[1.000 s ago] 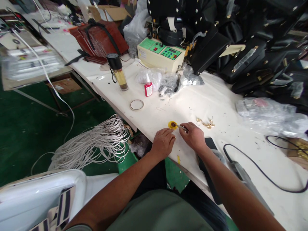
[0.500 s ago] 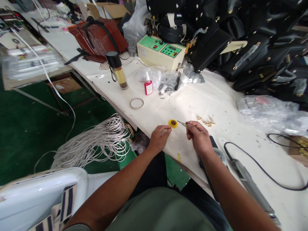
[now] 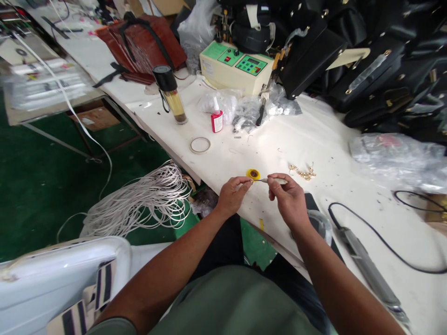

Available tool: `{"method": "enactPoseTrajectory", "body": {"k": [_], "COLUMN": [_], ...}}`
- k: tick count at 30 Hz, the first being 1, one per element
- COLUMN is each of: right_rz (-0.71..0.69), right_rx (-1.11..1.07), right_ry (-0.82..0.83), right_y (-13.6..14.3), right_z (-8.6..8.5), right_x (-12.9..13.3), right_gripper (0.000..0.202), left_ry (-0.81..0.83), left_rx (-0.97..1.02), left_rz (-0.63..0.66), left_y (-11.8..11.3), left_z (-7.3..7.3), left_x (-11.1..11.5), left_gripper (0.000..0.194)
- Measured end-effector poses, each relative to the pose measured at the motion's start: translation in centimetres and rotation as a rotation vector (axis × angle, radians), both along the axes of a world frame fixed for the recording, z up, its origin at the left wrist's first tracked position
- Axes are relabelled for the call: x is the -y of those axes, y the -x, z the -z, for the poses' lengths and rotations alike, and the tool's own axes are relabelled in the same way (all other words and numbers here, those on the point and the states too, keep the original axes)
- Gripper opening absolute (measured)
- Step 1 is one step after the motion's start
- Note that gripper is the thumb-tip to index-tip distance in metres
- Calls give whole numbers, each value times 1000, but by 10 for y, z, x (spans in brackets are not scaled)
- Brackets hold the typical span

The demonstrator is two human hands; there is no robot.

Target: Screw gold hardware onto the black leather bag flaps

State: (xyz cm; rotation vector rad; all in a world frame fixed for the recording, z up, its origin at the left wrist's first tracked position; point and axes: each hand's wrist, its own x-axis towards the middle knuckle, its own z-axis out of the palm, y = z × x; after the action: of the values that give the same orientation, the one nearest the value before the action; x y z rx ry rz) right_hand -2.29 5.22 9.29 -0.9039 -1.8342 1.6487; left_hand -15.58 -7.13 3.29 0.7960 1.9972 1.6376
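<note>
My left hand point(image 3: 233, 195) pinches a small gold-coloured metal piece point(image 3: 251, 182) between thumb and fingertips; its exact kind is too small to tell. In my right hand point(image 3: 287, 197) is a thin pointed tool point(image 3: 277, 180) with a pale handle, its fingers closed round it. The tool's dark tip points left and meets, or nearly meets, the gold piece. Just beyond the fingertips lies a round yellow dish point(image 3: 253, 174) with something dark brown in its middle. Several small gold metal fittings point(image 3: 307, 173) are scattered on the table to the right.
On the white table point(image 3: 223, 160) stand a red glue bottle point(image 3: 217, 122), a drink bottle point(image 3: 174, 103) and a control box point(image 3: 237, 70). A tape ring point(image 3: 200, 145) lies left. Black bags point(image 3: 314, 56) fill the back right. A grey handheld tool point(image 3: 370, 267) with a cable lies right.
My right hand has brought the tool's tip left, from beside the yellow dish to the gold piece at my left fingertips. The left hand stays nearly in place; the view has shifted slightly.
</note>
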Motion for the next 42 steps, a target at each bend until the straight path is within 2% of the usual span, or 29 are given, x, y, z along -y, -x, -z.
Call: {"method": "enactPoseTrajectory", "body": {"k": [8,24,30,32,37,39,42], "right_rz": [-5,-6,37,7,-172,-159,-30], "right_rx": [59,79,209,183,21,-41,-106], "right_ry": [-60,-102,-190,-159,-4,71,150], "right_y": [1,2,4,3,-3,-6,-10], "right_z": [6,5,3,7,19,20,16], "right_x": [-1,0,-4,-6,-7,-6,-9], "right_gripper": [39,43,49,51,46,42,39], "left_ry": [7,45,20,7,19,6,-3], "left_rx": [-43,-117,-209,-232,-274,-296,-373], "left_rz": [6,8,35,29,1,13,60], "left_y": [0,1,1,1,3,5,5], "left_z": [-1,3,6,8,8,7,5], "left_x": [1,1,2,2,4,5,6], "left_gripper": [17,17,14,12,10,9,6]}}
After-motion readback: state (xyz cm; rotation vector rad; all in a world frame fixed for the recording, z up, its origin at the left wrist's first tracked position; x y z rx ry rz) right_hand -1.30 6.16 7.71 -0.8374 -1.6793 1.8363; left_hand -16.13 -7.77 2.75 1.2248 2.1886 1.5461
